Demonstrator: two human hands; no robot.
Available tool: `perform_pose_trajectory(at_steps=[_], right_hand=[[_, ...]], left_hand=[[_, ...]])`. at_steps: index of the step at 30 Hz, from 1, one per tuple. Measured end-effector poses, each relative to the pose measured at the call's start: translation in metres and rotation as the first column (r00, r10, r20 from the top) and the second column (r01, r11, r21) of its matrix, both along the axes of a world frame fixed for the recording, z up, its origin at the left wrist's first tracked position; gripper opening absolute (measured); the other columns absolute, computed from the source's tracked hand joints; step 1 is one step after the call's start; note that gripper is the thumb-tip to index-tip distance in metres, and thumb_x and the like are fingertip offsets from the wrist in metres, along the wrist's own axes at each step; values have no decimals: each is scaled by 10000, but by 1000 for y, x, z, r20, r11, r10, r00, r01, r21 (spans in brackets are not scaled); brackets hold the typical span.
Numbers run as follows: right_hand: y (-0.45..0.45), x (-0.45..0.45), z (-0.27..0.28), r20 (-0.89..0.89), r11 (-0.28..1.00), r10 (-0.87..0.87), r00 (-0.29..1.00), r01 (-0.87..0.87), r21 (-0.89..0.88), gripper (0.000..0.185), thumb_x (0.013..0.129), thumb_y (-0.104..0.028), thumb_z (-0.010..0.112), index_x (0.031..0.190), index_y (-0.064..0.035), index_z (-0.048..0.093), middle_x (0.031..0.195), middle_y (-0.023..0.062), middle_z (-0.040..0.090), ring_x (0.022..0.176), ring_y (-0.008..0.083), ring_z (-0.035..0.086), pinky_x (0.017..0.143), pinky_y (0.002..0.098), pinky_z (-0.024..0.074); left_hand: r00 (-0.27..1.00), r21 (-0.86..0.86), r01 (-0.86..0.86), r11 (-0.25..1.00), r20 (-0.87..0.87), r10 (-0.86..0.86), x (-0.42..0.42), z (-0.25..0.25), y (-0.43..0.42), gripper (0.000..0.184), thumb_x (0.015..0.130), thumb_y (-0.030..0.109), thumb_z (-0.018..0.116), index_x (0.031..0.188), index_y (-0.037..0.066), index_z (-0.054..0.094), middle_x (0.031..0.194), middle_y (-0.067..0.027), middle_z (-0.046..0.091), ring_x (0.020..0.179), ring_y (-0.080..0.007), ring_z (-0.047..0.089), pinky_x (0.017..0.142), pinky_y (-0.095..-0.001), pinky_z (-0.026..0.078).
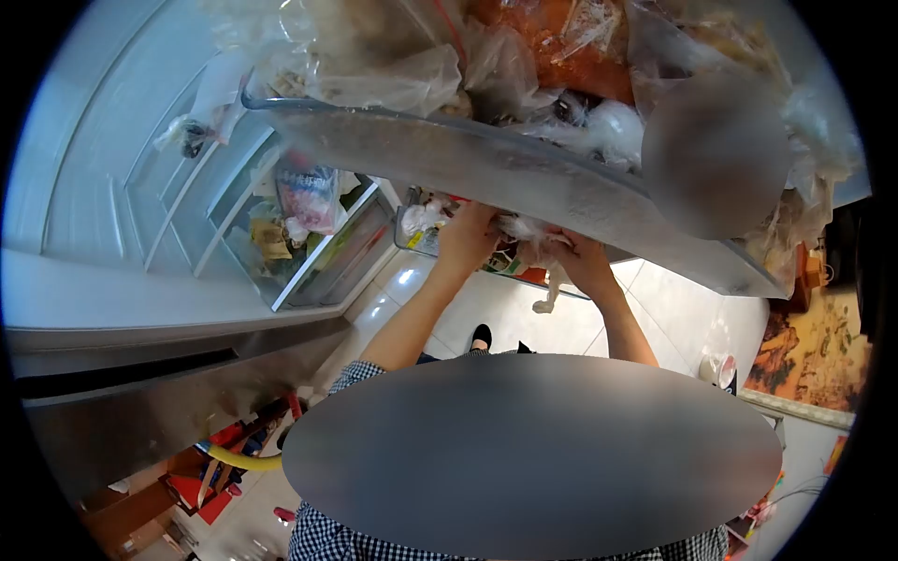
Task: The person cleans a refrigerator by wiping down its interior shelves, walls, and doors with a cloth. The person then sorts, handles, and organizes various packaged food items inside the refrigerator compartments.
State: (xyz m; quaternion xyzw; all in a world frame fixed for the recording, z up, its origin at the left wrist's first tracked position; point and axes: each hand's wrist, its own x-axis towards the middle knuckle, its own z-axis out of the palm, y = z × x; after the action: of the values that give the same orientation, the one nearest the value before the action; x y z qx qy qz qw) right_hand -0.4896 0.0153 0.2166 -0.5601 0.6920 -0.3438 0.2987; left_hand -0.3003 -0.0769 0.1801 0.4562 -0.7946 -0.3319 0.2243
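Beneath the upper freezer drawer [449,145], both my hands are at a clear, crumpled plastic bag [531,232]. My left hand [470,238] is closed at the bag's left side, its fingertips partly hidden. On the other side, my right hand [582,260] pinches the plastic, and a loose end [550,297] dangles below it. The bag's contents cannot be made out. Under my hands is a lower pulled-out drawer [418,245] with white bags and colourful packages in it.
The upper drawer juts out above my forearms, full of bagged food [561,42]. At left, the open fridge door [103,187] has a shelf bin with a pink-and-blue package [309,194]. Pale floor tiles [458,304] show below. A yellow hose-like thing [245,460] is at lower left.
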Motion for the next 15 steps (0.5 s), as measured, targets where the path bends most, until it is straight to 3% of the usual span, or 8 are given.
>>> perform_pose_trajectory(at_steps=[3, 5, 6, 8, 10, 12, 15], right_hand=[[-3, -15, -35, -20, 989, -116, 993, 113, -98, 227, 804, -95, 638, 1003, 11, 603, 933, 97, 626, 857, 179, 586, 751, 297, 472], [-9, -26, -56, -46, 969, -204, 978, 195, -151, 253, 802, -89, 652, 1027, 11, 592, 956, 96, 622, 868, 189, 584, 761, 301, 472], [-12, -26, -59, 128, 951, -253, 959, 271, -151, 264, 803, -90, 656, 1038, 9, 586, 963, 93, 619, 869, 190, 583, 765, 300, 473], [-14, -16, -61, 460, 908, -321, 828, 407, -98, 286, 805, -92, 663, 1060, 5, 576, 975, 88, 615, 873, 191, 582, 774, 298, 474], [-20, 7, -40, 545, 954, -235, 805, 297, -27, 285, 809, -104, 669, 1058, -1, 576, 968, 80, 614, 862, 177, 583, 768, 292, 478], [-28, 34, -18, 675, 977, -188, 714, 208, 51, 282, 814, -143, 682, 1042, -10, 583, 949, 63, 615, 847, 143, 582, 736, 269, 482], [-44, 73, 1, 685, 970, -215, 696, 71, 233, 282, 817, -181, 688, 1028, -21, 590, 936, 53, 618, 834, 128, 579, 711, 261, 483]], left_hand=[[990, 296, 14, 955, -136, 28, 19, 0, -8, 302, 710, 58, 652, 1008, 71, 605, 902, -91, 647, 803, -304, 632, 662, -348, 510], [871, 552, 63, 832, -437, 223, 37, -3, -5, 287, 759, 72, 646, 1041, 41, 606, 901, -84, 652, 734, -208, 632, 620, -296, 514], [765, 647, 121, 753, -544, 345, 47, -1, -3, 282, 783, 79, 643, 1057, 26, 606, 901, -81, 655, 700, -160, 631, 599, -270, 516], [655, 754, 187, 630, -574, 492, 70, 25, 6, 294, 793, 84, 650, 1070, 4, 590, 906, -75, 649, 711, -146, 629, 604, -261, 522], [598, 797, 281, 535, -581, 552, 97, 51, 11, 350, 789, 107, 672, 1101, -11, 562, 906, -78, 643, 720, -136, 628, 628, -256, 541], [543, 786, 259, 562, -600, 588, 119, 63, 15, 357, 787, 107, 672, 1101, -15, 556, 901, -86, 642, 717, -144, 631, 629, -271, 551], [470, 759, 232, 608, -635, 613, 148, 78, 17, 377, 794, 104, 645, 1129, -24, 532, 926, -114, 635, 731, -177, 642, 643, -303, 565]])
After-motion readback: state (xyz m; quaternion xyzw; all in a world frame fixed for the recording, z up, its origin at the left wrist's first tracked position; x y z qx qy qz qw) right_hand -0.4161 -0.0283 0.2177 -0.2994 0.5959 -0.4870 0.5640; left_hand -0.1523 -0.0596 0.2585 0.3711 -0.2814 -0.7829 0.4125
